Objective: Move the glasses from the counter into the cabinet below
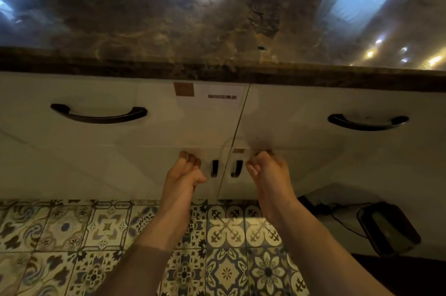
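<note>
Cabinet doors (169, 175) shut below dark marble counter (169, 17); patterned floor tiles (72, 235); both hands' grip curled narrow, empty.

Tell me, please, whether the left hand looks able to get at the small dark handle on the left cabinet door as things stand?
Probably yes: the left hand is curled just left of that handle, with nothing between them.

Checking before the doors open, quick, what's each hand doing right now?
Left hand: fingers curled, empty, beside the small dark left door handle.
Right hand: fingers curled, empty, beside the small dark right door handle.
</note>
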Tool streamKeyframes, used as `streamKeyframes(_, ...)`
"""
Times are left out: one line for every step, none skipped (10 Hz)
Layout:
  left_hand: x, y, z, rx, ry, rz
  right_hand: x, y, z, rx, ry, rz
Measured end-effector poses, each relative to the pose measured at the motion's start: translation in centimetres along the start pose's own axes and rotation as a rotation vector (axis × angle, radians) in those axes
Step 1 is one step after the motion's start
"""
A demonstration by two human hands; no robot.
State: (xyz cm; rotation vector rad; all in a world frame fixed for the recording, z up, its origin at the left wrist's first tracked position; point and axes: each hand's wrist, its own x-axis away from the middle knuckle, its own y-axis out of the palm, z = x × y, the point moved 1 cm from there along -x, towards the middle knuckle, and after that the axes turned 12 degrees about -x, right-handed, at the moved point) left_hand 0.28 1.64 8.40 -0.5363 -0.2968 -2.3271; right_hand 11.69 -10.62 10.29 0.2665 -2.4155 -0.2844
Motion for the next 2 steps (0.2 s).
streamKeyframes(0.6, -0.6, 0.3, -0.096, -0.017, -0.041, 0.3, -1.0, -0.2, 0.067, -0.01, -0.04)
streamKeyframes(1.8, -1.9, 0.0, -0.29, -0.093, -0.028, 1.1, -2.9, 0.1, 0.407, -0.054, -0.006)
